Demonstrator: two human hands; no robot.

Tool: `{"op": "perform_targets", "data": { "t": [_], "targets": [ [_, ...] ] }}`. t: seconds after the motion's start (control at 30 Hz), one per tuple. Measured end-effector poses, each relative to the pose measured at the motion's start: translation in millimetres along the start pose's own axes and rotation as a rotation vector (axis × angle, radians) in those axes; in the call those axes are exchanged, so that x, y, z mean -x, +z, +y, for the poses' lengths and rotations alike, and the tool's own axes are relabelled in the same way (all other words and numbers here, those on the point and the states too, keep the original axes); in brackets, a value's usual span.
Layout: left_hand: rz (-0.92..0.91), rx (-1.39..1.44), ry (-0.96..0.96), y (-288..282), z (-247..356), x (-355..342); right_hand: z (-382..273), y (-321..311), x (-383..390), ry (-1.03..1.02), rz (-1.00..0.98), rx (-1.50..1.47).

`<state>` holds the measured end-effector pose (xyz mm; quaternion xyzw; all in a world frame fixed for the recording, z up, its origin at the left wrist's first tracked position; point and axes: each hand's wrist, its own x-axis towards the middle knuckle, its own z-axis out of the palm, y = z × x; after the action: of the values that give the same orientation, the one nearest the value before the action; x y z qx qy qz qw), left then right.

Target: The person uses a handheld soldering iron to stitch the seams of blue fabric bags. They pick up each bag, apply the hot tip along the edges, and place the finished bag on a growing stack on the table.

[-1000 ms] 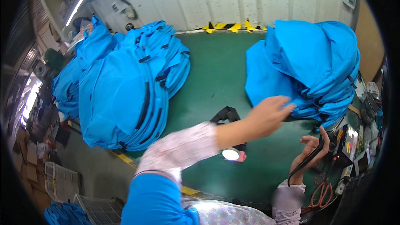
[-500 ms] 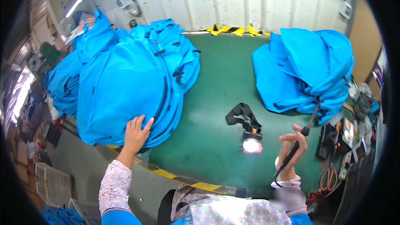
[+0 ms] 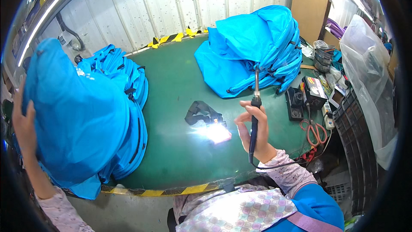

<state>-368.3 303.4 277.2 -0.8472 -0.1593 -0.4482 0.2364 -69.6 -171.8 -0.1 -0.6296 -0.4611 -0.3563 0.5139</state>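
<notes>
My right hand [image 3: 262, 134] is closed around the black handle of a soldering iron [image 3: 254, 122], whose metal tip points up and away toward the blue fabric pile [image 3: 253, 38] at the back right. A black cord trails from its lower end past my sleeve. At the far left, my left hand [image 3: 26, 124] grips the edge of a blue fabric piece [image 3: 77, 120], thumb on the near side and fingers partly hidden at its border. The top of that piece stands raised and blurred above a stack of similar pieces [image 3: 136, 124] with black strips along their edges.
On the green table [image 3: 171, 154] lies a lit headlamp [image 3: 218, 133] with a black strap [image 3: 201, 112]. At the right are a black box-shaped device [image 3: 314, 91], an iron stand [image 3: 295, 105], orange-handled scissors [image 3: 315, 133], a power strip [image 3: 328, 114] and clear plastic sheeting [image 3: 369, 81].
The view has swung right. My left hand has moved from the top of the left stack to the piece's outer edge, raising it. My right hand still holds the soldering iron, now more upright.
</notes>
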Motion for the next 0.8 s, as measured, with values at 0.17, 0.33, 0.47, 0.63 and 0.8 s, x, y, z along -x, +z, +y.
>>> {"op": "perform_targets", "data": {
  "t": [0.17,0.33,0.47,0.63,0.8],
  "targets": [
    [0.029,0.377,-0.511,-2,-42,-19,-17,18,-26,0.017,0.021,-0.185],
    [0.006,0.778,-0.683,36,59,-10,-38,27,-44,0.158,0.191,-0.457],
    [-0.072,1.290,-0.819,99,179,47,-43,36,-46,0.098,0.235,-0.536],
    [-0.042,1.116,-0.619,119,269,83,-12,49,-35,0.156,0.203,0.086],
    [-0.195,1.229,-0.056,67,304,158,11,48,-37,0.220,0.338,-0.129]
  ]
}}
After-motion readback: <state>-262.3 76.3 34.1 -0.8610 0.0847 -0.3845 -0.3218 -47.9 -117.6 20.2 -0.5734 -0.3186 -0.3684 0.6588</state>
